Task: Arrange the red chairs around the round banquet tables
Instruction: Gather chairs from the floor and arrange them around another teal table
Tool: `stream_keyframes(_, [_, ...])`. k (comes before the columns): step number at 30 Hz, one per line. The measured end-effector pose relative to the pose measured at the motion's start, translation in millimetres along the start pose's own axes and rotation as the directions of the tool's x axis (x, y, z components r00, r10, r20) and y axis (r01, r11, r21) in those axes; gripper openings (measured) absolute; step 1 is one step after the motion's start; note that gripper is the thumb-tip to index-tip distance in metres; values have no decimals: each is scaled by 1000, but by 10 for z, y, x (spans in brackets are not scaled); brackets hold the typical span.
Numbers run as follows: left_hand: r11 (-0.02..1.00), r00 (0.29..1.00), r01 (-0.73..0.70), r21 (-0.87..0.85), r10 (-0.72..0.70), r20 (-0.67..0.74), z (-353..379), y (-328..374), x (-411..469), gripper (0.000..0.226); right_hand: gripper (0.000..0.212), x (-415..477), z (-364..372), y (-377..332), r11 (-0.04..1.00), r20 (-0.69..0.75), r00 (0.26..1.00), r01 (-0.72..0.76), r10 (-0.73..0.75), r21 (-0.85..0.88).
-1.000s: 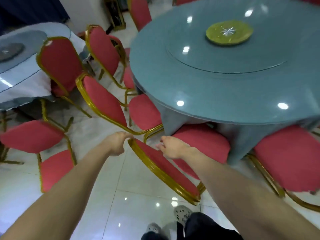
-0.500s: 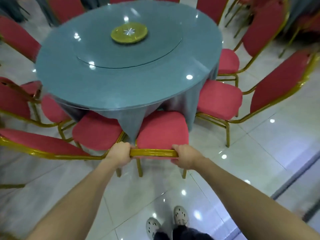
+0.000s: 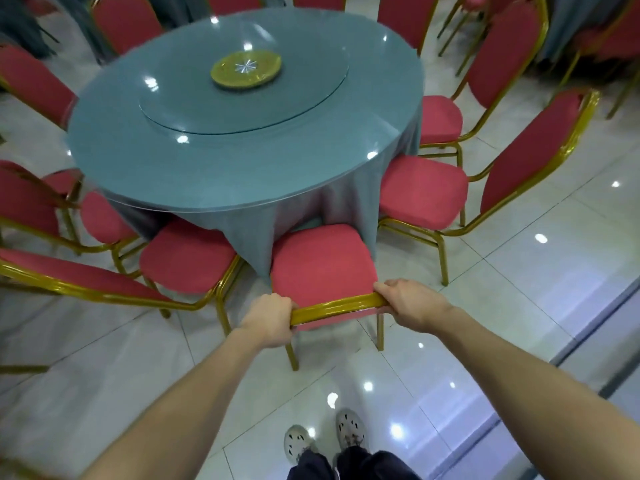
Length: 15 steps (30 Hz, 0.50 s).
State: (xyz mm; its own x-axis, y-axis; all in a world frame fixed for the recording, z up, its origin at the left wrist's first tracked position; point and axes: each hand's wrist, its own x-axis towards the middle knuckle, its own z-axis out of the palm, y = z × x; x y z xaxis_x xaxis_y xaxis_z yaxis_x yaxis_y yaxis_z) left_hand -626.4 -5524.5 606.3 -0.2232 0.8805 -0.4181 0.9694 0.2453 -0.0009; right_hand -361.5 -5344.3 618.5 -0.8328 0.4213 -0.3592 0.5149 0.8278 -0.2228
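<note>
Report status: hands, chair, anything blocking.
Gripping chair top rail: left hand, right hand. Seat at tablecloth. Neighbouring chairs close both sides.

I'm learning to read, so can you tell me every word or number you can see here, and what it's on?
None: no word, number or sign shows anywhere.
The table, the chair gripped by the left hand and right hand, and the shoes are plain.
The gold disc on the table bears a star shape, not letters.
</note>
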Motion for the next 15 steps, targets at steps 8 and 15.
stream_keyframes(8, [997, 999, -35, 73, 37, -20, 134, 555, 85, 22, 63, -187, 185, 153, 999, -130, 991, 36, -32, 31])
stream_keyframes(15, [999, 998, 5, 40, -2, -68, 32, 487, 337, 29, 61, 69, 26, 283, 997, -181, 983, 37, -25, 65])
